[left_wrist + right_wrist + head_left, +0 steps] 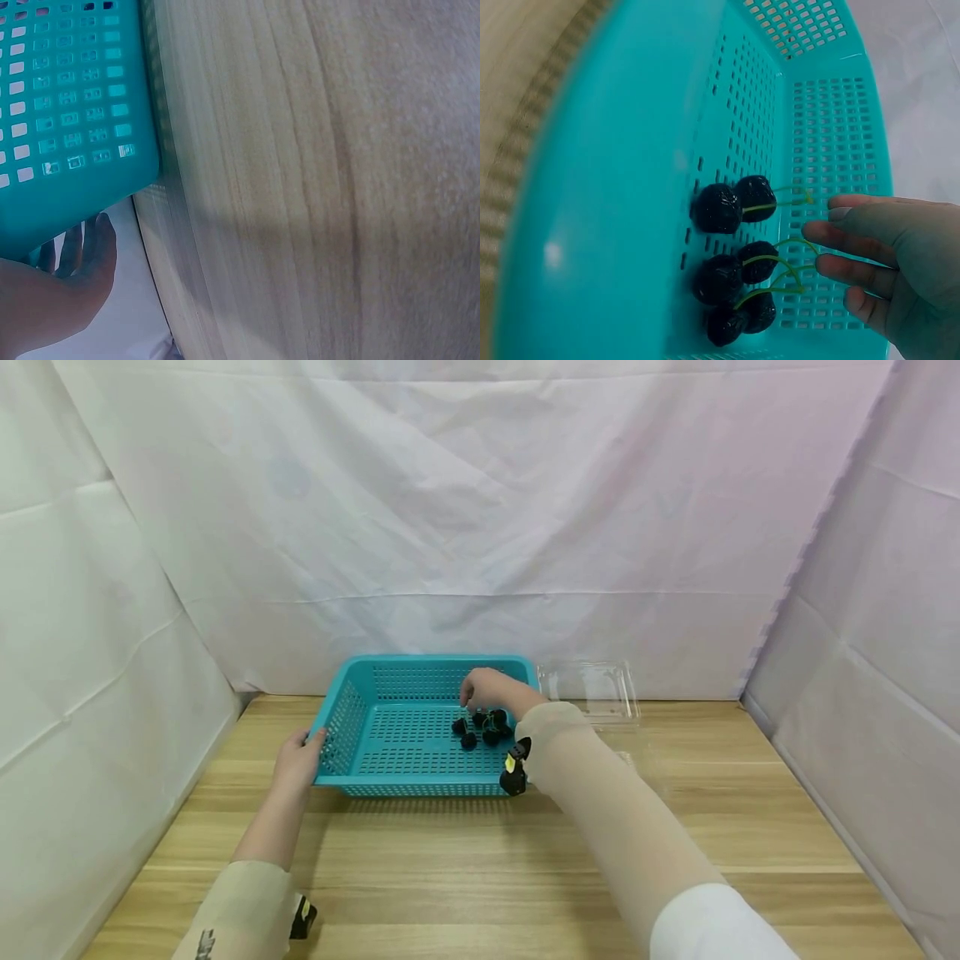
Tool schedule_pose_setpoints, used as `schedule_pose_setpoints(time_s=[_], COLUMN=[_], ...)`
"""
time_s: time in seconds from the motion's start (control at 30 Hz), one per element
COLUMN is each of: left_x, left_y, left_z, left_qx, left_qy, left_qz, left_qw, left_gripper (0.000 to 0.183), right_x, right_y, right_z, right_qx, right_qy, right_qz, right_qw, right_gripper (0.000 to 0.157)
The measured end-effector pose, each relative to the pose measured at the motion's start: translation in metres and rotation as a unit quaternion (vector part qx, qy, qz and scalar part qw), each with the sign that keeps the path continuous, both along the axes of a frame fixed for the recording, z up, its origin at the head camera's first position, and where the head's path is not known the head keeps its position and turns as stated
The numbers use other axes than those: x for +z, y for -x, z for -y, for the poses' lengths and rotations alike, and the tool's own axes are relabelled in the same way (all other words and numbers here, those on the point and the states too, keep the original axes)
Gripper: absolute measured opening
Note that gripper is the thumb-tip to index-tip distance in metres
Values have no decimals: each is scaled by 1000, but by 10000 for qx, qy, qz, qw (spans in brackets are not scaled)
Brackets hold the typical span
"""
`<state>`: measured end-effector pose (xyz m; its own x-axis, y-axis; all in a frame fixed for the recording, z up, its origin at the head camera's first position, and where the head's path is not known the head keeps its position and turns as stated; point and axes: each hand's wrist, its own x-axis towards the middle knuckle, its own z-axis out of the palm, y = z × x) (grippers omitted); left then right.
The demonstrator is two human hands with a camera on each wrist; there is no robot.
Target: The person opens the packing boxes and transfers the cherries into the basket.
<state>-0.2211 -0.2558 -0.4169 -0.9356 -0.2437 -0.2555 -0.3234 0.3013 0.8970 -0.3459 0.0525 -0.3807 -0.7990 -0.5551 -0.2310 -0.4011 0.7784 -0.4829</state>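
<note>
A turquoise perforated plastic basket [420, 782] stands on the wooden table. My left hand [297, 760] grips its left rim near the front corner; in the left wrist view the fingers [97, 244] lie along the outside of the wall. Inside, toward the right end, several dark cherries [491, 737] rest on the basket floor. Their green stems join in small bunches, as with the upper cherry [718, 208] in the right wrist view. Just over them is my right hand [487, 689], its fingers loosely bent beside the stems and nothing visibly held.
A clear plastic container [588, 685] sits right of the basket, at the back of the table [420, 868]; my right forearm partly covers the area in front of it. White cloth [480, 527] hangs behind and along both sides.
</note>
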Motion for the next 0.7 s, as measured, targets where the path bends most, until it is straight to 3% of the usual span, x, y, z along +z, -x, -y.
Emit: schedule_pose_setpoints(time_s=[0.4,0.7], left_x=[-1,-1], left_y=[0,1], left_z=[0,0], left_qx=[59,38], left_qy=[4,-17], left_qz=[-5,2], left_qw=[10000,10000], left_gripper=[62,63], right_x=[0,9], right_y=[4,-3], right_z=[-7,-17], right_qx=[186,310], right_qy=[-48,-98], right_qz=[-173,-418], right_qw=[9997,9986], right_gripper=[21,20])
